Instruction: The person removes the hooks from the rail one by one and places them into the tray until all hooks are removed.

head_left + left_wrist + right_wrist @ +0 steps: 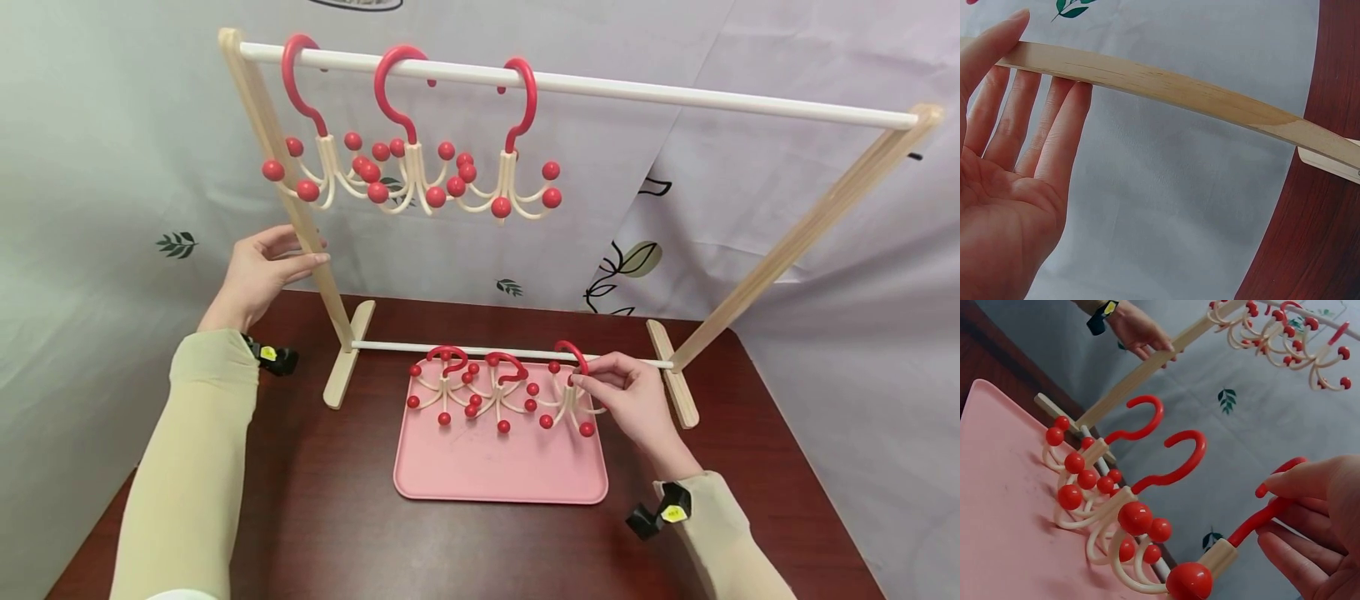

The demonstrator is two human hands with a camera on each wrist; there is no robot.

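Rightmost hanger (570, 397) is held upright at the far right corner of the pink tray (498, 475); its red hook (579, 355) is pinched between thumb and fingers of the right hand (633, 396). Whether the tray is touched by it cannot be told. Left post (326, 287) is gripped by the left hand (258, 268), thumb opposing fingers. Two further hangers (498, 392) are stood along the tray's far edge. Three hung hangers (415, 171) are carried by the white top rail (675, 93), toward its left end.
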